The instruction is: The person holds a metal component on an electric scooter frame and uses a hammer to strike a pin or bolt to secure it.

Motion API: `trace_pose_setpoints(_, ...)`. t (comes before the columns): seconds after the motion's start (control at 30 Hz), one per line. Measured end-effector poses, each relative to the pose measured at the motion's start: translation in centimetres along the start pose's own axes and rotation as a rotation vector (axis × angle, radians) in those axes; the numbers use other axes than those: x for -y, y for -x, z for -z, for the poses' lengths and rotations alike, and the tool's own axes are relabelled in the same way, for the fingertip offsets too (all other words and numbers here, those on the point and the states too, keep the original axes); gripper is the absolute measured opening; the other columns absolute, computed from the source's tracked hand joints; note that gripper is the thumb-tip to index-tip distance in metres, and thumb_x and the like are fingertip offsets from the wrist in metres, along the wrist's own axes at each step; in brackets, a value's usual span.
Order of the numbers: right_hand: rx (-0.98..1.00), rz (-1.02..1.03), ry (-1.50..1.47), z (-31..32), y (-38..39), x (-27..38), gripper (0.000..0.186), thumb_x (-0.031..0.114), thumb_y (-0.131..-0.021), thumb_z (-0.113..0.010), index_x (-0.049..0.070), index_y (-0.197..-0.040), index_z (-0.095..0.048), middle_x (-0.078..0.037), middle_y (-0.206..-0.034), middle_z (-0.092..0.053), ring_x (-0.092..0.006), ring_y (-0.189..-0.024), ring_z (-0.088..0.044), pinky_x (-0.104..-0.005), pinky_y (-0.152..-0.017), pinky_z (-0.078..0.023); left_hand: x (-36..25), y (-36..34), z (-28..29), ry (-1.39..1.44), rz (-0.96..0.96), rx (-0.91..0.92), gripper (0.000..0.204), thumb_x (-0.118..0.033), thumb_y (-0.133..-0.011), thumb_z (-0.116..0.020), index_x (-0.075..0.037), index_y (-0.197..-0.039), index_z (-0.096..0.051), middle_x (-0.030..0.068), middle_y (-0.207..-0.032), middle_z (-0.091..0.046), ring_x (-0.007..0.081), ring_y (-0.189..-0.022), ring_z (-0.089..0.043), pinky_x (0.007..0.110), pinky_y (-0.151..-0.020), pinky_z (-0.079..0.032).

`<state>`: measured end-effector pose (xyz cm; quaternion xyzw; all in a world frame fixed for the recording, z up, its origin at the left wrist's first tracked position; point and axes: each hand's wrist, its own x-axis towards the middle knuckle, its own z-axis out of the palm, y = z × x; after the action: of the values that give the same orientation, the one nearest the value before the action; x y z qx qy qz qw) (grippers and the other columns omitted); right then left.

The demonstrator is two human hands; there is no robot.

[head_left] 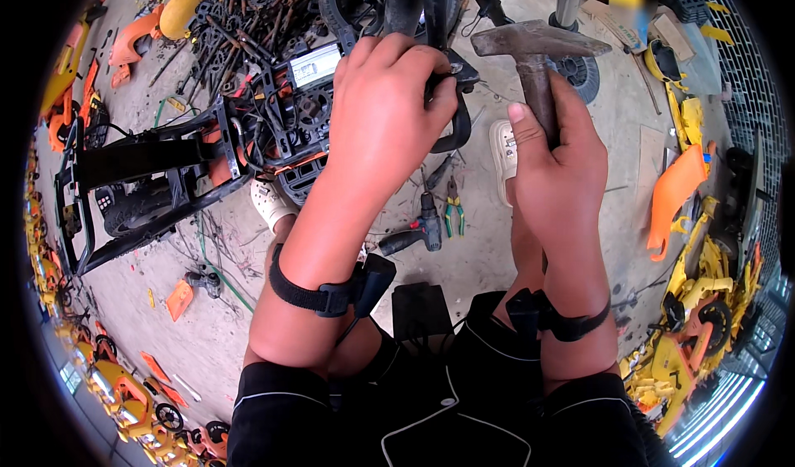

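Head view: the right hand (567,169) grasps the hammer (571,43) by its dark, worn handle, thumb laid along the shaft. The hammer head is dull, scuffed grey-brown metal, blunt at its left end and tapered to a point at its right; it is held over the floor (489,247), right of the black frame (149,163). The left hand (385,107) is curled at the frame's right end; whether it grips a part there cannot be told. The frame combines straight bars and bent tubing. Between the forearms lie a dark drill (428,221) and green-handled pliers (453,209). Toward the floor's far edge, rusty rods (236,40) form a heap; near its right edge rests a curved, smooth orange panel (677,194).
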<state>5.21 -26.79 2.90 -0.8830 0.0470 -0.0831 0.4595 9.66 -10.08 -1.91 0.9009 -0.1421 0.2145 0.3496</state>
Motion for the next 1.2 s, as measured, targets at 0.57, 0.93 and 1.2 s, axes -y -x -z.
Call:
trace_pose_setpoints(0.57, 0.066, -0.062, -0.036, 1.0, 0.3, -0.6, 0.044, 0.014, -0.095, -0.073, -0.003, -0.133, -0.059, -0.012, -0.112, -0.072, -0.0125, -0.098, -0.066, -0.0276, -0.087, -0.052, -0.9, -0.1, 0.1, -0.099, -0.065, 0.006, 0.018, -0.009, -0.083, -0.075, -0.011, -0.1, -0.078, 0.0061, -0.099, -0.068, 0.0295, -0.098, -0.058, 0.039, -0.087, -0.047)
trace_pose_setpoints(0.93, 0.089, -0.111, -0.046, 0.9, 0.4, -0.6, 0.045, 0.015, -0.095, -0.073, -0.003, -0.133, -0.059, -0.011, -0.109, -0.072, -0.012, -0.096, -0.065, -0.0272, -0.086, -0.052, -1.0, -0.1, 0.0, -0.11, 0.016, -0.003, 0.018, -0.017, -0.077, -0.084, -0.009, -0.091, -0.075, 0.0053, -0.092, -0.069, 0.0286, -0.094, -0.059, 0.04, -0.084, -0.047)
trace_pose_setpoints(1.2, 0.07, -0.1, -0.101, 0.7, 0.3, -0.8, 0.045, 0.013, -0.094, -0.073, -0.003, -0.133, -0.059, -0.012, -0.112, -0.071, -0.0126, -0.099, -0.065, -0.0275, -0.088, -0.051, -1.0, -0.2, 0.8, -0.082, -0.039, 0.021, 0.021, -0.016, -0.082, -0.08, -0.01, -0.102, -0.075, 0.0056, -0.102, -0.069, 0.0295, -0.101, -0.058, 0.04, -0.09, -0.046)
